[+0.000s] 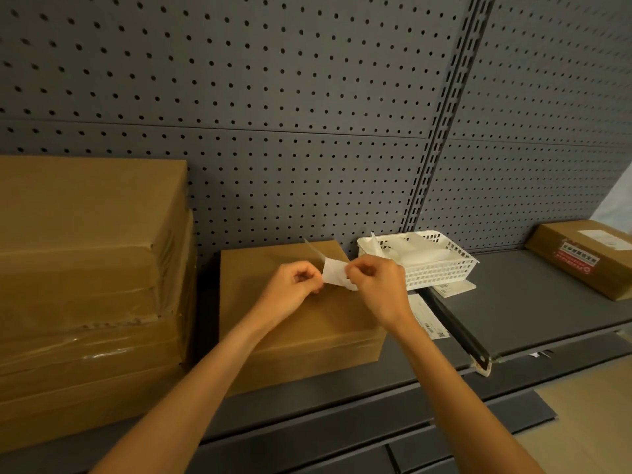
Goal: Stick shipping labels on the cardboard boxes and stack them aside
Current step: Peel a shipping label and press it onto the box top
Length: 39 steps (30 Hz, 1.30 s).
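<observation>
Both hands met above the plain brown cardboard box [301, 313] on the shelf: left hand [294, 285] and right hand [376, 289] each pinched an edge of the small white label [333, 272], curling between their fingertips.

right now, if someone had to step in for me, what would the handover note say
Left hand and right hand: both pinch one white label above the middle box, apparently peeling it from its backing.
Middle box: on the shelf, top bare, no label stuck on it yet.
Stack of boxes: at the left; no labels visible from here.
White basket: right of the middle box, holding paper; more printed labels lie beside it.
Far right box: already labelled.
Left: finish peeling, stick the label on the middle box, stack it aside.
</observation>
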Each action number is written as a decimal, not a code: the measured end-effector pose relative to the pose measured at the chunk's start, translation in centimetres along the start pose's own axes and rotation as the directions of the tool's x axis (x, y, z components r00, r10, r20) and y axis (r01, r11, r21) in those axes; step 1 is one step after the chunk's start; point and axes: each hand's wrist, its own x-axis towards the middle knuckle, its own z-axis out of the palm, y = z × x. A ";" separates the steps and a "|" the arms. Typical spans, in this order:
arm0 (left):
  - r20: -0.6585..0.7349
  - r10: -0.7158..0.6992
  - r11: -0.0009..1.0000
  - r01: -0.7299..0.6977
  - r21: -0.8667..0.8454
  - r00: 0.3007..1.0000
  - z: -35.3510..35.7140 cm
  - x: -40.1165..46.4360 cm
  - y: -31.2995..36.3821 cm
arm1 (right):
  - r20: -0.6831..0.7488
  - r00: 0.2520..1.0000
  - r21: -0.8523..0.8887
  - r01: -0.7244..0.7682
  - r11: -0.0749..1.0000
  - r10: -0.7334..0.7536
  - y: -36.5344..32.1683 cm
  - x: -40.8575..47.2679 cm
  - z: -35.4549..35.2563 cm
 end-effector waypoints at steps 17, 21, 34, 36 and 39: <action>-0.167 0.003 0.999 0.005 0.051 0.986 0.0 0.3 -0.8 | -0.211 0.972 0.016 -0.100 0.995 0.101 2.1 0.7 -4.2; -0.216 -0.026 0.997 0.042 0.068 0.976 -0.1 0.5 -0.8 | -0.243 0.961 0.020 -0.130 0.991 0.131 3.0 0.6 -5.4; -0.308 -0.108 0.970 0.167 0.174 0.945 -0.3 1.3 -0.8 | -0.262 0.950 0.080 -0.156 0.984 0.172 5.9 2.3 -9.3; -0.314 -0.101 0.957 0.178 0.227 0.944 -0.4 1.7 -0.8 | -0.261 0.950 0.090 -0.150 0.984 0.169 6.3 3.0 -10.0; -0.338 -0.085 0.942 0.186 0.280 0.937 -0.4 2.7 -0.6 | -0.257 0.950 0.115 -0.151 0.982 0.176 6.8 3.8 -10.9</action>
